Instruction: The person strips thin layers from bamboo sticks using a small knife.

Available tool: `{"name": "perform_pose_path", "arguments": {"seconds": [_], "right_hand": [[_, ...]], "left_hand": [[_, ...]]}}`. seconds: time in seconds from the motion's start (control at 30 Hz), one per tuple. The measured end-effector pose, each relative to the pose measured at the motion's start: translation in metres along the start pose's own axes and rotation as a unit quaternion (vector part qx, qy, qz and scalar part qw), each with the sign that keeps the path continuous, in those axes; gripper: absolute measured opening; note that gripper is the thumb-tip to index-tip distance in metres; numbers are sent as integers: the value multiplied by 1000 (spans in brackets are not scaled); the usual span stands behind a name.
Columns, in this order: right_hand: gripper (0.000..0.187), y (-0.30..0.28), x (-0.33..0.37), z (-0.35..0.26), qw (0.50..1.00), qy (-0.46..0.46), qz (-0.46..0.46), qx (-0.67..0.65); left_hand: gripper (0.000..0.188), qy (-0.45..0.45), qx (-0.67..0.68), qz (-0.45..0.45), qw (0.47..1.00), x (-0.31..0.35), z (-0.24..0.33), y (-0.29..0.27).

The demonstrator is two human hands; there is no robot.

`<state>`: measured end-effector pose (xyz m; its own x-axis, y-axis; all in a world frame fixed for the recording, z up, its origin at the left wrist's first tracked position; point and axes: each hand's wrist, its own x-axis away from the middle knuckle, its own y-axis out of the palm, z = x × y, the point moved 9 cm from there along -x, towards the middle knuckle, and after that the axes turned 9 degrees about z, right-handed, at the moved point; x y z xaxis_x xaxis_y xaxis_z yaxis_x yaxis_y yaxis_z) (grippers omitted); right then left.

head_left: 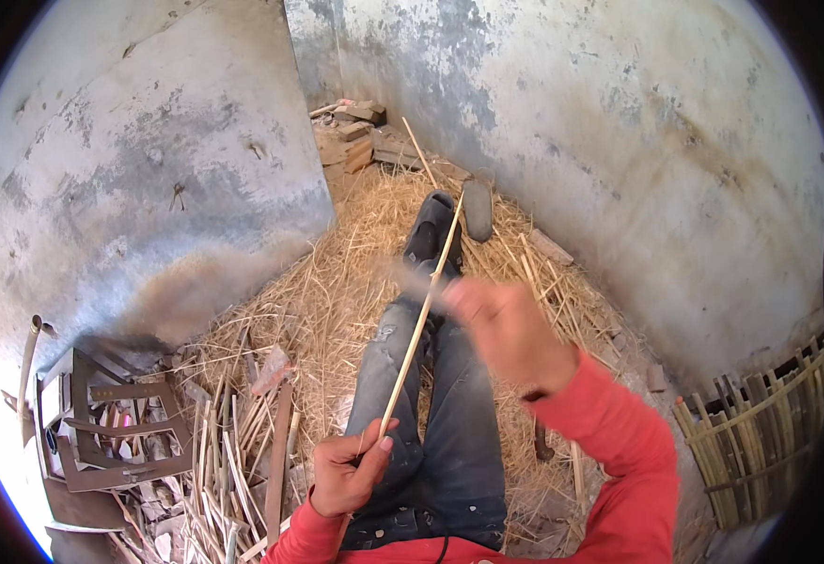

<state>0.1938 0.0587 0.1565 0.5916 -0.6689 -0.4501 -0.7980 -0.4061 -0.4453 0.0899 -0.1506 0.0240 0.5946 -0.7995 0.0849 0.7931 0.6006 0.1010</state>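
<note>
A long, thin, pale cane strip (416,334) slants up and away over my outstretched legs. Its near end is pinched between the thumb and fingers of my left hand (351,467). Smeared by motion, my right hand (515,329) is closed beside the strip's middle. From its fingers a blurred greyish blade-like tool (404,274) reaches leftward across the strip; its exact kind is too smeared to make out. Whether it touches the strip cannot be told. Beyond my shoes, the strip's far tip lies near a grey oblong slab (478,211).
Straw litter (327,254) covers the floor around my legs. A brown frame (130,432) and several split sticks (228,461) lie at the left. A bamboo-slat lattice (764,437) stands at the right; bricks (360,132) are piled in the far corner between worn walls.
</note>
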Motion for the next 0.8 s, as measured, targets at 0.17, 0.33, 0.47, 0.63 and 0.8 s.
{"name": "perform_pose_path", "arguments": {"seconds": [0.17, 0.33, 0.47, 0.63, 0.8], "right_hand": [[40, -43, -26, 11, 986, -57, 106, 112], [39, -13, -10, 8, 988, -82, 58, 116], [41, -23, -13, 18, 989, -75, 73, 105], [40, -15, 2, 25, 996, -28, 35, 80], [39, -15, 8, 30, 997, 11, -4, 77]], "left_hand": [[23, 44, -24, -17, 999, 1, 8, 7], [22, 83, -57, -12, 995, -1, 2, 2], [21, 51, -71, -8, 996, 3, 1, 2], [21, 35, -62, -11, 997, 1, -8, 3], [22, 50, -64, -12, 997, 3, -16, 1]]}}
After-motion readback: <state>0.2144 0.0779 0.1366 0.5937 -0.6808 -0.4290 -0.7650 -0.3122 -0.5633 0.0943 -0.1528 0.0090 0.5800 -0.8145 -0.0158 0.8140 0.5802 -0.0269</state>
